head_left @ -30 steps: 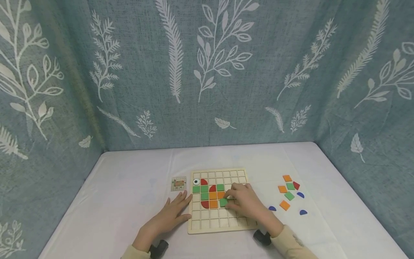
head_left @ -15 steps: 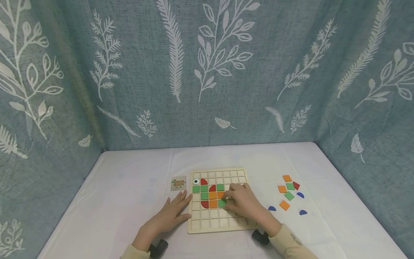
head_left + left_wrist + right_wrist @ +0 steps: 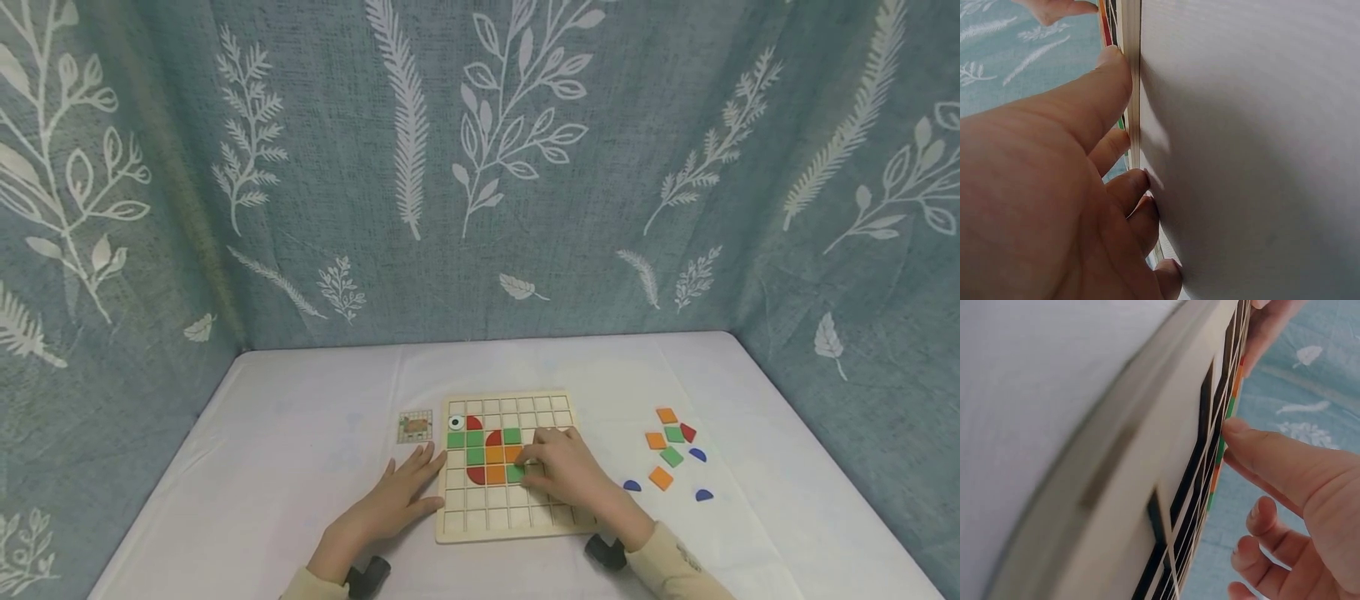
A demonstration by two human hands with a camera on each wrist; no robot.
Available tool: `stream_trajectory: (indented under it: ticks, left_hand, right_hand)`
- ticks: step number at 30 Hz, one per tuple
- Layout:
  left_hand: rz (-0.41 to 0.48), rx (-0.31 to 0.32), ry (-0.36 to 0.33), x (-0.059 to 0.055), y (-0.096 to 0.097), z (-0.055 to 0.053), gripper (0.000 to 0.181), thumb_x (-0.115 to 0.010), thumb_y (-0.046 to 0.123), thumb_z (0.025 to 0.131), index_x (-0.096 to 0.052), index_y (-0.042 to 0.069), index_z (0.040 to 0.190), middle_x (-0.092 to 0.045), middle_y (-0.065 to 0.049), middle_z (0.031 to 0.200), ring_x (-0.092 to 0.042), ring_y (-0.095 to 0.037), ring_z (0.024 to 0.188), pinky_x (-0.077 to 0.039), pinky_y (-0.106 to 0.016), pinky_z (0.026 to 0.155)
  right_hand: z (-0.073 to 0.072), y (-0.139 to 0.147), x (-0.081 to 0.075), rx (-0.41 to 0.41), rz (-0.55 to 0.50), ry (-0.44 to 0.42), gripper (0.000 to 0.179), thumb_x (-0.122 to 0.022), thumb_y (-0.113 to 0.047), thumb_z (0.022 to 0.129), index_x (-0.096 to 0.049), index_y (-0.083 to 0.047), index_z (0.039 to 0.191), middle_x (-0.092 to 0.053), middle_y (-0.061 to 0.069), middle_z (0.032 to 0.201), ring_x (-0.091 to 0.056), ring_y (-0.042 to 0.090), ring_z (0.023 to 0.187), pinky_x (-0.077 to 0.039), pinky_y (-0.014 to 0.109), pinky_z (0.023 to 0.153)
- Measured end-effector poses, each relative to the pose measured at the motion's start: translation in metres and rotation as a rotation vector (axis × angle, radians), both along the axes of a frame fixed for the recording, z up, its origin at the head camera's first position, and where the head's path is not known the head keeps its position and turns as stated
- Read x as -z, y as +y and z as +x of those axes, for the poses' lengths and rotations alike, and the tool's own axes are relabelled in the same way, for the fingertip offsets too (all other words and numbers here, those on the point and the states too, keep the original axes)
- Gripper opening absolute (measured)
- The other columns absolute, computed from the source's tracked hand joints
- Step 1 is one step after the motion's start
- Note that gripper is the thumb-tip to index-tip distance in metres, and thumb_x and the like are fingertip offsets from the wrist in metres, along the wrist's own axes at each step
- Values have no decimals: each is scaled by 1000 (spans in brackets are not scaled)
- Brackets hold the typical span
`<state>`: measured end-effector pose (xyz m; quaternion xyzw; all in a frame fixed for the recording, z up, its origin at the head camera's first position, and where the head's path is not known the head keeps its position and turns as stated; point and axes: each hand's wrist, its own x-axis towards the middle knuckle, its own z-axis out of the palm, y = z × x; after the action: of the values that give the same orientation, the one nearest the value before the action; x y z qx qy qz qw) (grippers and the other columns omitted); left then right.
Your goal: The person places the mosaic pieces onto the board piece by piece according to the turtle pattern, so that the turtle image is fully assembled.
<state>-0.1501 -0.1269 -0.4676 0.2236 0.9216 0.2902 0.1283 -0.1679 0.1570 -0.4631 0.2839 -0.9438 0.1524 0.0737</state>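
A pale wooden grid board (image 3: 497,521) lies on the table in the head view. My right hand (image 3: 567,467) is over its right half. Thumb and index finger pinch a green square tile (image 3: 514,474) that sits in a cell beside an orange tile (image 3: 495,475). In the right wrist view the thumb (image 3: 1238,427) meets the board's surface there, while the other fingers curl loosely. My left hand (image 3: 392,502) rests spread on the table, its thumb and fingertips against the board's left edge. Several red, orange and green tiles and a round eye tile (image 3: 456,422) fill neighbouring cells.
A small picture card (image 3: 415,427) lies left of the board. To the right are loose pieces: orange squares (image 3: 661,477), green squares (image 3: 671,457), a red piece (image 3: 687,432) and blue half-rounds (image 3: 703,495). A patterned curtain (image 3: 450,275) surrounds the white table.
The green square tile, earlier slightly tilted between the right thumb and index finger, has moved a little left and down into its cell. The left hand has stayed in place.
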Motion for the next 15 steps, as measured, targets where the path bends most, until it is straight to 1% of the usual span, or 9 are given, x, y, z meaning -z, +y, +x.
stream_trajectory:
  ticks: [7, 12, 15]
  left_hand:
    - [-1, -6, 0, -2, 1, 1, 65, -56, 41, 89, -37, 8, 142, -26, -17, 150, -16, -37, 140, -4, -63, 110]
    - [6, -8, 2, -1, 1, 0, 66, -57, 40, 89, -37, 8, 142, -26, -18, 150, -16, -38, 140, -4, -63, 110]
    - [10, -11, 1, -1, 1, 0, 66, -57, 41, 89, -37, 8, 142, -26, -18, 150, -16, -37, 140, -4, -64, 110]
  right_hand:
    - [1, 10, -2, 17, -27, -7, 17, -77, -29, 74, -73, -26, 90, -45, -14, 72, -37, 1, 64, -27, 26, 68]
    - [1, 23, -4, 47, -44, -5, 16, -77, -29, 75, -73, -25, 90, -45, -14, 73, -37, 1, 64, -28, 27, 70]
    - [1, 32, -6, 69, -69, -20, 17, -77, -27, 75, -73, -23, 91, -45, -13, 73, -38, 2, 65, -27, 28, 70]
